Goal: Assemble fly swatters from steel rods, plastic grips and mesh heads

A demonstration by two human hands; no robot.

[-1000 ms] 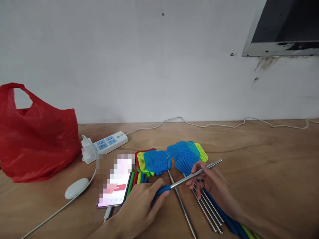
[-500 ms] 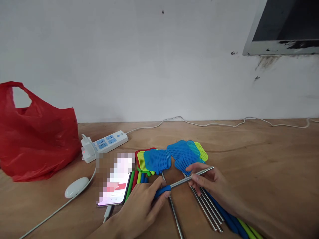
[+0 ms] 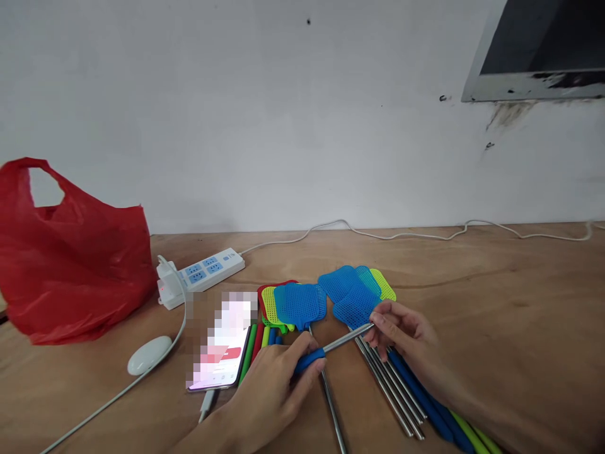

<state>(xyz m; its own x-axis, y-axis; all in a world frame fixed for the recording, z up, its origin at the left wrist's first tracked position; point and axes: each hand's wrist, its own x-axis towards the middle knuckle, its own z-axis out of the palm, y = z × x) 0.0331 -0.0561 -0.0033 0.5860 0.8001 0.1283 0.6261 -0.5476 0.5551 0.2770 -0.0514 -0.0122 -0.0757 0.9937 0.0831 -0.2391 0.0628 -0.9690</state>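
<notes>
At the lower centre of the frame, the left hand is wrapped round the blue grip of a metal rod, while the right hand pinches the rod's far end between thumb and fingers. Mesh swatter heads lie just behind, with loose rods at lower right. Left of centre, the phone has lit text too small and pixelated to read; the power strip carries tiny marks, also illegible. A red bag fills the left edge.
</notes>
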